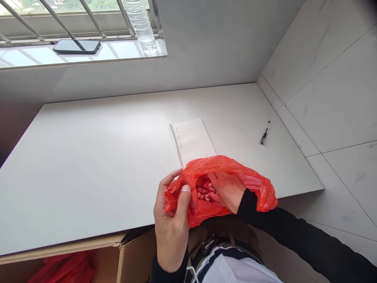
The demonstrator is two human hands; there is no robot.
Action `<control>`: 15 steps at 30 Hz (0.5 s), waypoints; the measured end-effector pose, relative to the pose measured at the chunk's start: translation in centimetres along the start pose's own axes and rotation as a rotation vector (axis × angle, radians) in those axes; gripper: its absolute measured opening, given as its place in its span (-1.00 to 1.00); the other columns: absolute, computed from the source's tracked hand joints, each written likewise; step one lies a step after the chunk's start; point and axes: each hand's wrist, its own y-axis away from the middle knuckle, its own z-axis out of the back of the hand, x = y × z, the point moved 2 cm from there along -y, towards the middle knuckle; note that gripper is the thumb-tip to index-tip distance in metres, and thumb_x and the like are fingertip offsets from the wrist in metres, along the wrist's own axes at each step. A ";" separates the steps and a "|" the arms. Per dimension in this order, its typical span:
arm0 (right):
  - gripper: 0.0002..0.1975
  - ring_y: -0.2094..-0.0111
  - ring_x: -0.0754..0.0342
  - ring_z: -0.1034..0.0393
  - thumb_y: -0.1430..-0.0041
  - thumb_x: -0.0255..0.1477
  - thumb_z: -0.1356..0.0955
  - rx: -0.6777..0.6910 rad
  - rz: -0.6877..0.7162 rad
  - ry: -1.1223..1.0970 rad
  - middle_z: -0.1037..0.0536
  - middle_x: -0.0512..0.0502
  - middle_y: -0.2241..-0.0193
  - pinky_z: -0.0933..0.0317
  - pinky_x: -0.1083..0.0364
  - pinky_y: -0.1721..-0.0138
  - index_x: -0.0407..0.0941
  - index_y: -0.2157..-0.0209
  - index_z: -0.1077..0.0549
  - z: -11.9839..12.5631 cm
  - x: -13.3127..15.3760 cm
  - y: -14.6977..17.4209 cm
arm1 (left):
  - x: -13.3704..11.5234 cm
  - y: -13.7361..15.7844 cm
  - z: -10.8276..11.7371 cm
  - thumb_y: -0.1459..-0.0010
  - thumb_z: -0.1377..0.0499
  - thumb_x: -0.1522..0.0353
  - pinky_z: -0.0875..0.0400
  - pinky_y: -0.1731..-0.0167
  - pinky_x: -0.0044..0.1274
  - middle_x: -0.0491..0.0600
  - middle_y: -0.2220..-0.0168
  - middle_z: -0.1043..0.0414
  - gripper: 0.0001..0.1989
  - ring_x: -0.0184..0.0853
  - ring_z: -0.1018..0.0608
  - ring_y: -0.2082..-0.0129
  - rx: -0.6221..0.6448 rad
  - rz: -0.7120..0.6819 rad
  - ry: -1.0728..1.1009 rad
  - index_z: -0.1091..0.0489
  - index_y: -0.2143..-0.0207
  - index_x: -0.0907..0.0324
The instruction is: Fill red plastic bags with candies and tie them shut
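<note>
A red plastic bag (206, 167) is held at the table's front edge, its mouth turned up toward me. My left hand (172, 220) pinches the bag's left rim, thumb inside and fingers around the outside. Inside the bag lie several small red packets (204, 192) with white printed characters. My right hand (229, 190) reaches into the bag over these packets. Its fingertips are partly hidden by the bag and the packets, so whether they grip one is unclear. Behind the bag, a white booklet (193, 139) with a spine bar lies on the table, its near end covered.
The white table (88, 165) meets a tiled wall at right. A black pen (264, 136) lies near its right end. On the windowsill are a phone (77, 46) and a clear plastic bottle (143, 29). Below the front edge stands a cardboard box (108, 259) with red material (67, 269) inside.
</note>
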 end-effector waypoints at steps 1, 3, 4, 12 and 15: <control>-0.65 0.13 -0.19 -0.44 -0.15 -0.47 -0.45 0.016 -0.007 0.017 -0.54 -0.21 0.17 -0.25 0.00 0.23 -0.17 0.01 -0.44 -0.1 0.0 0.1 | 0.0 0.0 0.0 -0.18 -0.33 0.16 -0.54 0.11 -0.51 0.00 0.10 -0.55 -0.58 -0.27 -0.62 0.15 0.002 -0.002 -0.003 -0.44 -0.05 0.08; -0.71 0.16 -0.14 -0.44 -0.16 -0.52 -0.41 0.033 -0.037 0.042 -0.54 -0.18 0.20 -0.22 0.03 0.30 -0.15 0.06 -0.44 -0.4 0.0 0.2 | 0.1 -0.1 -0.1 -0.19 -0.33 0.15 -0.54 0.11 -0.51 0.00 0.09 -0.54 -0.58 -0.28 -0.62 0.14 0.007 -0.003 -0.010 -0.44 -0.06 0.08; -0.75 0.19 -0.12 -0.44 -0.15 -0.53 -0.39 0.039 -0.054 0.050 -0.54 -0.16 0.24 -0.19 0.04 0.33 -0.14 0.10 -0.44 -0.5 0.0 0.1 | 0.1 -0.1 -0.1 -0.19 -0.33 0.15 -0.53 0.11 -0.52 0.00 0.09 -0.54 -0.57 -0.28 -0.61 0.14 0.008 -0.004 -0.014 -0.44 -0.06 0.09; -0.66 0.43 0.00 -0.39 -0.18 -0.50 -0.30 0.050 -0.072 -0.003 -0.53 -0.03 0.40 -0.09 0.07 0.43 -0.12 -0.02 -0.39 0.4 -1.9 1.3 | 0.0 0.2 0.1 -0.19 -0.32 0.16 -0.51 0.06 -0.51 0.00 0.08 -0.55 -0.59 -0.26 -0.61 0.08 0.006 -0.015 -0.014 -0.45 -0.04 0.08; -0.61 0.48 -0.03 -0.38 -0.27 -0.43 -0.28 0.057 -0.082 0.023 -0.51 -0.04 0.47 -0.03 0.06 0.46 -0.14 -0.13 -0.35 0.8 -2.6 1.8 | 0.0 0.2 -0.1 -0.19 -0.32 0.16 -0.53 0.07 -0.49 0.02 0.07 -0.55 -0.58 -0.24 -0.61 0.08 0.016 -0.007 -0.005 -0.44 -0.05 0.09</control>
